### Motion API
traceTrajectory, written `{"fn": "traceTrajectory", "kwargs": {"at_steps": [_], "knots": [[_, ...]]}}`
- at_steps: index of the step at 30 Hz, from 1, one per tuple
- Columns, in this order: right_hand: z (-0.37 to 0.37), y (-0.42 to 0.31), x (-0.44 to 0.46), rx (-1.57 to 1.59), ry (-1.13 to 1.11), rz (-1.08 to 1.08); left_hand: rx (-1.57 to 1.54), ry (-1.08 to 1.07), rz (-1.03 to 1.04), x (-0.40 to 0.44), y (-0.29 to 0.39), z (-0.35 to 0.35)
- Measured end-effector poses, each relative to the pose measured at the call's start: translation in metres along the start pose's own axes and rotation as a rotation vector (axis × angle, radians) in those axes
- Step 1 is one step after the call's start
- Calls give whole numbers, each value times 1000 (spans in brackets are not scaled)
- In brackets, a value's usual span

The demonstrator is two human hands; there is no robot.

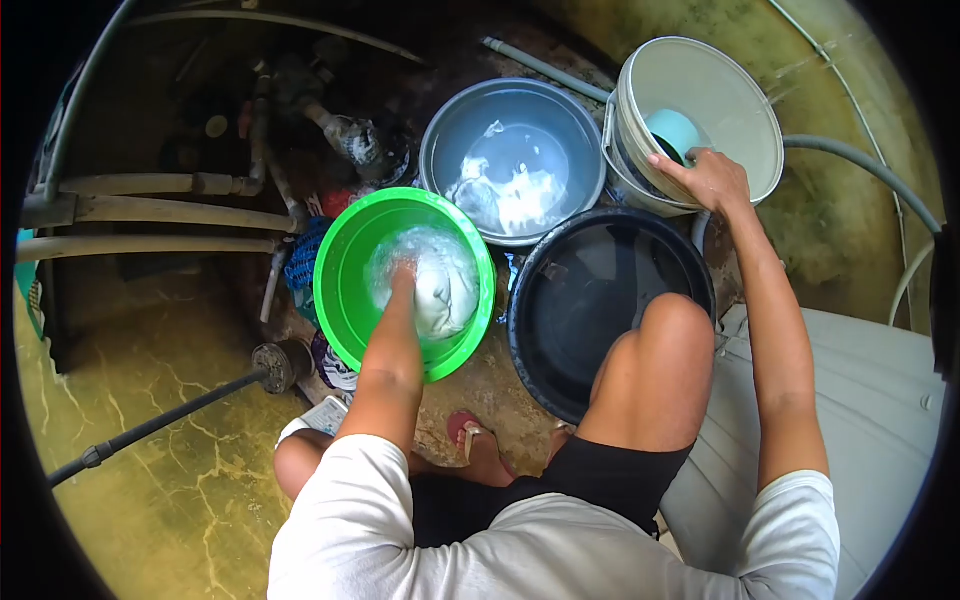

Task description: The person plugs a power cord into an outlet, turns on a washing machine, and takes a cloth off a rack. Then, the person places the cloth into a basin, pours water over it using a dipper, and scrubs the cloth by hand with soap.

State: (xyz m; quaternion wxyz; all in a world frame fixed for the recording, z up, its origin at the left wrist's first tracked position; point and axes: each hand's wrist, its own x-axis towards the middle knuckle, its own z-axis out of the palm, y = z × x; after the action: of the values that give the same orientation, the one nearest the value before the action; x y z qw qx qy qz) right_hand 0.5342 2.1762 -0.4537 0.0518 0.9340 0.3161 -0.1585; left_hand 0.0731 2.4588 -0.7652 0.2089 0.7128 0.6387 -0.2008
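With hands apart, grips unclear.
Left hand (403, 270) at white cloth (445, 295) in green basin (336, 275); right hand (715, 182) by teal dipper (676, 128).

"What stands on the brown floor (447, 403)?"
"A green basin (343, 275), a gray basin (520, 115) beyond it and a black basin (560, 320) to the right."
"Anything nearer?"
"A red slipper (457, 422), under a foot (486, 455)."

White cloth (447, 289) lies bunched in green basin (345, 316), teal cup (676, 130) in bucket (738, 85).
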Motion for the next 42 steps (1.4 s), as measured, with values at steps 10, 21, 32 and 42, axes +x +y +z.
{"fn": "traceTrajectory", "kwargs": {"at_steps": [10,21,32,42], "knots": [[-6,1,-8,30,-15,-18,51,-140,232,-156,21,-166],[-5,2,-7,25,-12,-15,670,93,976,-157,6,-72],[3,-2,-1,-9,10,-16,446,-58,515,-47,34,41],[0,1,-3,14,20,-15,-144,-112,205,-13,27,-38]]}}
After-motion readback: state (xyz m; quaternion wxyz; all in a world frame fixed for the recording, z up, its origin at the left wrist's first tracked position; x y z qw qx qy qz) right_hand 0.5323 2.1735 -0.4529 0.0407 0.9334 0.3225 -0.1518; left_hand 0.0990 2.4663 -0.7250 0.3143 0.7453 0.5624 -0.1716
